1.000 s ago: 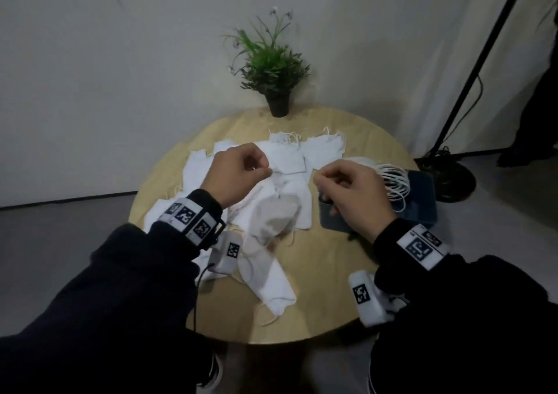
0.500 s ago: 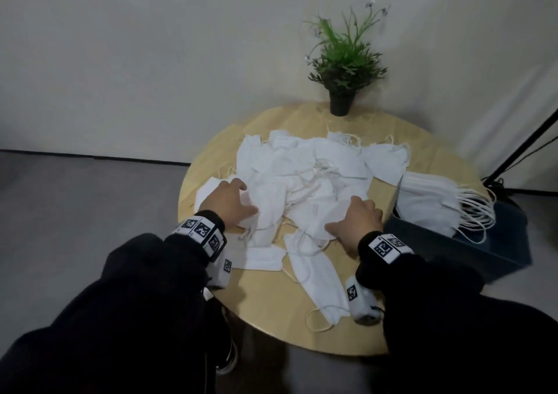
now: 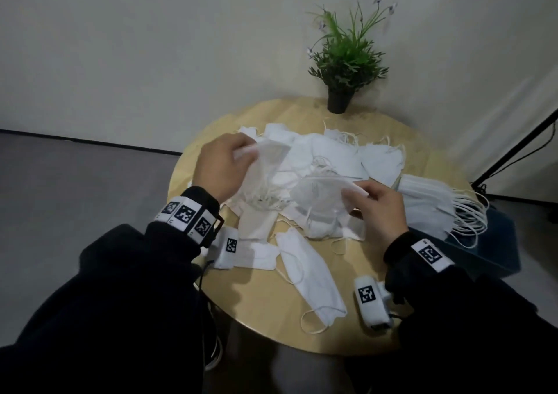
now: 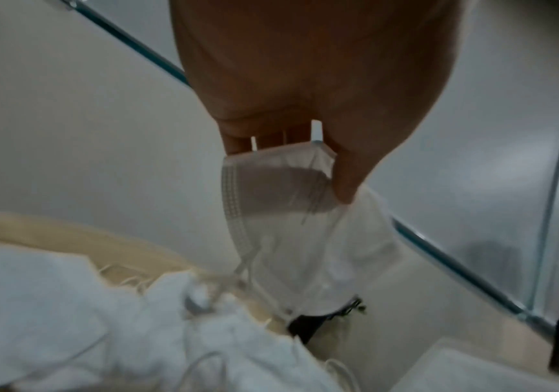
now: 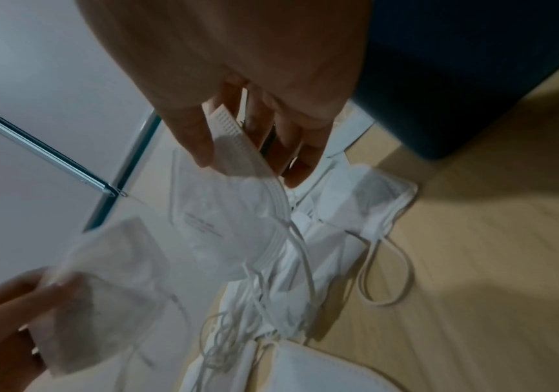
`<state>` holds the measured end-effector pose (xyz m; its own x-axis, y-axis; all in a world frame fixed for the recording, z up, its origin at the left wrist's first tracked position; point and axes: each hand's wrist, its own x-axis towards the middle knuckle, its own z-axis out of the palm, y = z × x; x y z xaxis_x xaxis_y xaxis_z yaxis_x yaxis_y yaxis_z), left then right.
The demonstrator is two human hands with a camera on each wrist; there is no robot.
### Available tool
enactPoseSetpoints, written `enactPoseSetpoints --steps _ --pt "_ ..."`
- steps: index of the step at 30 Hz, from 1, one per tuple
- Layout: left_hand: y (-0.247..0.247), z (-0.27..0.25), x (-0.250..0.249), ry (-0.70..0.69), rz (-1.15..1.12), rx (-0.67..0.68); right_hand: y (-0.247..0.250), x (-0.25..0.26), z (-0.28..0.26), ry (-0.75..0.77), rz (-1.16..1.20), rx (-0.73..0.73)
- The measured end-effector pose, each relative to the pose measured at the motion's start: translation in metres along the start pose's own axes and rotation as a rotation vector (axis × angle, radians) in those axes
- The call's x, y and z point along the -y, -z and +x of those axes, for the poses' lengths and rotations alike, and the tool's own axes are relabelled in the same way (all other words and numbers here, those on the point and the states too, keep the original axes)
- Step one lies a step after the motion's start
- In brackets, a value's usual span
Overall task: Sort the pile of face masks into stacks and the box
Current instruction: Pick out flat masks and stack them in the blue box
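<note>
Tangling is the main risk: ear loops (image 5: 264, 313) are knotted between two lifted masks, so a pull apart may drag the pile (image 3: 317, 164) along. One mask (image 3: 265, 158) is pinched at its edge by the left hand (image 3: 222, 170), another (image 3: 320, 194) by the right hand (image 3: 377, 209), both just above the pile. A stack (image 3: 428, 203) is laid on the dark box (image 3: 489, 242) at the right. A round wooden table (image 3: 262, 303), a potted plant (image 3: 344, 61), pale walls and grey floor are seen.
</note>
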<state>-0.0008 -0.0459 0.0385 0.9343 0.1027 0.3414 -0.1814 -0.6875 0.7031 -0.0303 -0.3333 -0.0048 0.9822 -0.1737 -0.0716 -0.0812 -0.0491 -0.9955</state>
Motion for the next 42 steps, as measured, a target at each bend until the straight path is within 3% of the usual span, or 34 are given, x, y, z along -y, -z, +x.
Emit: enactPoseSetpoints --steps 1,4,7,10,12,14,16,18,20,23,28,30,34,38,42 --pt "0.004 -0.001 -0.008 -0.030 -0.090 -0.014 0.002 0.003 -0.002 0.000 0.041 -0.007" --pt "0.008 -0.007 -0.030 -0.082 -0.381 0.188 0.007 0.010 -0.006 0.015 0.046 -0.022" --pt "-0.009 -0.019 -0.042 -0.144 -0.411 0.355 0.007 0.019 -0.012 0.035 0.069 0.038" --pt "-0.038 -0.032 -0.048 -0.090 -0.426 0.427 -0.001 0.028 -0.019 0.077 0.136 0.152" --pt "-0.050 -0.037 -0.052 -0.043 -0.469 0.417 -0.007 0.032 -0.024 0.049 0.197 0.152" --pt "-0.054 -0.036 -0.052 -0.017 -0.513 0.360 -0.007 0.031 -0.025 -0.084 0.310 0.149" --pt "-0.056 -0.036 -0.054 0.013 -0.588 0.298 -0.004 0.029 -0.026 -0.211 0.415 0.235" --pt "-0.058 -0.036 -0.058 0.064 -0.669 0.221 -0.004 0.027 -0.029 -0.188 0.360 0.366" --pt "-0.060 -0.037 -0.062 0.150 -0.745 0.164 -0.004 0.024 -0.033 -0.078 0.116 0.407" --pt "-0.059 -0.033 -0.055 0.251 -0.711 0.148 0.000 0.023 -0.033 -0.099 0.007 0.309" --pt "-0.055 -0.033 -0.035 0.311 -0.616 0.291 0.020 0.040 -0.019 -0.251 0.482 0.062" --pt "-0.058 -0.039 -0.039 0.287 -0.616 0.342 0.025 0.044 -0.017 -0.238 0.531 0.050" --pt "-0.057 -0.047 -0.053 0.216 -0.587 0.451 0.032 0.037 -0.022 -0.007 -0.044 0.129" --pt "-0.043 -0.044 -0.083 -0.025 -0.301 0.576 0.053 0.035 -0.023 0.105 -0.146 0.102" --pt "-0.043 -0.020 -0.123 -0.353 -0.052 0.497 0.080 0.041 -0.029 0.216 -0.124 0.057"
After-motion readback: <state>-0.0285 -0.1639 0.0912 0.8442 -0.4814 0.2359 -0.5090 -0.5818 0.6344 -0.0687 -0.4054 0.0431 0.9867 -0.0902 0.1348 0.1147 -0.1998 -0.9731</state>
